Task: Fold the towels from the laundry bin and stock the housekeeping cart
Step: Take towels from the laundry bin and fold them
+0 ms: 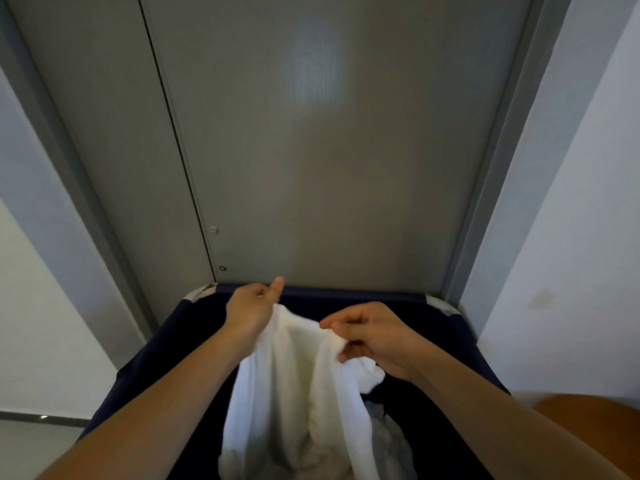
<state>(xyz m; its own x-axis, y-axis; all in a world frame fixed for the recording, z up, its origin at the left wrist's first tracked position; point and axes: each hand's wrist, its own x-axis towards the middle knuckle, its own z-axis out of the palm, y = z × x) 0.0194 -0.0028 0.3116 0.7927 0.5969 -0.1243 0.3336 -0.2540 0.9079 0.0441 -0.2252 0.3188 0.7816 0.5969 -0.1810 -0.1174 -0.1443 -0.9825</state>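
Towel [294, 393] hangs lengthwise into bin [166, 341]; left hand [251, 311] and right hand [370, 336] each pinch its top edge, equally near.

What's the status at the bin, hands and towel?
Left hand and right hand both grip the white terry towel, lifted over the dark navy fabric laundry bin. More pale laundry below. Nothing obstructing.
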